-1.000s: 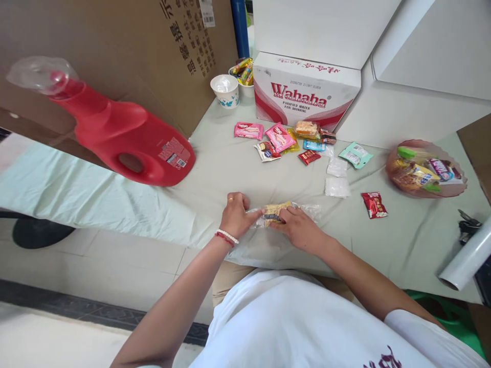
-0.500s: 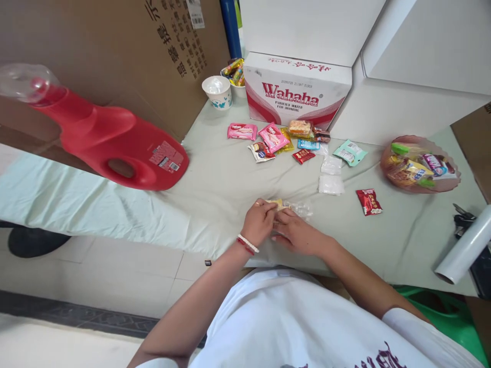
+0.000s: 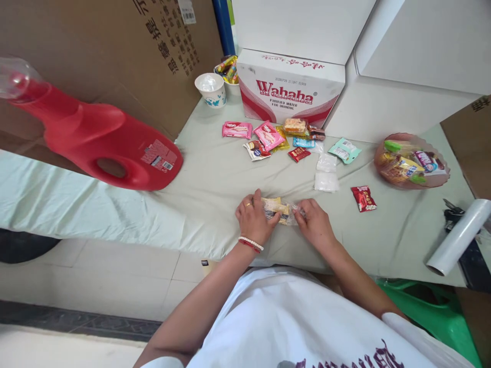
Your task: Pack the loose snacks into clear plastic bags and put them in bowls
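Observation:
A small bundle of yellow snack packets wrapped in clear plastic film lies on the pale green cloth near the table's front edge. My left hand, with a ring and a bead bracelet, grips the bundle's left end with curled fingers. On the other side my right hand pinches the twisted film at the right end. Both hands rest on the cloth.
Loose snack packets lie in front of a Wahaha carton. A bowl of wrapped snacks sits right, a red packet nearer, a film roll at the right edge. A red jug lies left; paper cup behind.
My hands, bunched together over the bundle half a second ago, have moved apart to its two ends. The film is now drawn tighter round the packets.

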Available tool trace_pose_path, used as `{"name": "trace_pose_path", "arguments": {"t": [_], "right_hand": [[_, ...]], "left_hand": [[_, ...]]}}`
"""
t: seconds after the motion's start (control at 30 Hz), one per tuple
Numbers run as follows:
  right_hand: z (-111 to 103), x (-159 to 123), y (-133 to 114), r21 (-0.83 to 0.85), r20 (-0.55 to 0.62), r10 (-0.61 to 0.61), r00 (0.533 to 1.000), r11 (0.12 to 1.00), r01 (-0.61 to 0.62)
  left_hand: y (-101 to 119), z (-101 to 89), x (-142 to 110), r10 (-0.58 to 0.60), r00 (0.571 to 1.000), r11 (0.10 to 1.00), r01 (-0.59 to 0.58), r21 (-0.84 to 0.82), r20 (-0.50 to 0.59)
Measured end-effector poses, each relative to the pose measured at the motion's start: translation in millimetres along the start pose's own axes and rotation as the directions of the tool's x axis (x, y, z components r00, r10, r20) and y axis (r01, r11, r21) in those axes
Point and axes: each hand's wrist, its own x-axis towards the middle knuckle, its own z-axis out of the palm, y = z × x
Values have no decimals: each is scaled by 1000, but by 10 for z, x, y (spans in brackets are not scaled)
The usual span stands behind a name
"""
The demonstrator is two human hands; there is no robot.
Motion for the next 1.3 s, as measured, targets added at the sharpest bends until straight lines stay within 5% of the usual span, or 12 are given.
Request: {"name": "trace_pose_path", "arguments": {"t": [0.23,0.4,0.47,0.53,0.77,0.9,1.0,1.1,1.2,1.3], "right_hand": [[237,74,-462,358,71,-131,989,929,97],[406,119,-394,497,93,-58,994,868,5],[445,122,-354,588,117,-7,993,806,-63],[465,127,-331,680,164,35,986,720,-138],[387,118,-359,784,217,113,970,572,-242],[314,60,-412,808,179,184,967,532,-251],[291,14,-435,831,143,226,964,502,-241],[311,-28,-420,849,166,188,968,472,-238],[355,-53,-362,849,231,166,959,447,-282],[404,-57,-291,804,250,160,955,515,-297]], "left_hand": [[-120,2,-20,18,1000,924,-9,-382,20],[-325,13,-17,29,996,619,50,-784,86],[-375,26,8,-29,991,483,125,-867,127],[-390,26,41,-82,984,439,176,-881,155],[-252,-77,51,-22,973,642,191,-742,231],[-126,-77,11,-54,997,815,10,-579,-59],[-79,-9,1,77,966,899,-174,-403,-246],[-87,83,-21,303,925,882,-364,-300,-230],[-117,133,-74,507,854,774,-511,-374,-119],[-131,109,-121,581,814,681,-482,-551,5]]}}
